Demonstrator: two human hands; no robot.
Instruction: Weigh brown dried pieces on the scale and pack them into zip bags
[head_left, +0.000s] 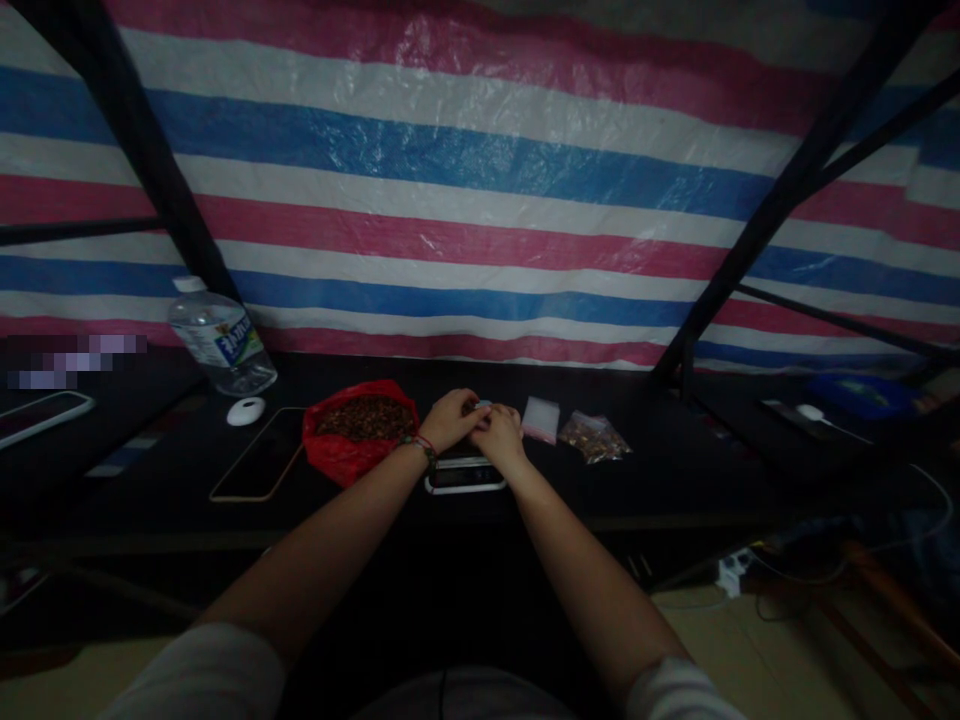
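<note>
The bottle (217,350) at the left bears a blue label (235,340) with large white characters, too blurred to read with certainty; the scale (465,482) has a dark display on its near edge, on which no figure can be made out. Both hands meet above the scale, fingers curled in and close together, the left hand (452,420) beside the right hand (501,436). A small pale scrap (482,405) shows between them, but whether either hand pinches it cannot be told, since the fingers cover most of it. Just left of the left hand, the red bag (337,462) lies open on the desk (675,490), its crinkled plastic spread around a heap of small brown bits (366,415). Right of the right hand lie a stack of whitish sachets (541,420) and, just beside it, a clear pouch (596,438) with brownish bits inside. The hands hide much of the scale's top. A pixelated patch covers something at the far left, above a phone (45,415) cut by the frame edge.
</note>
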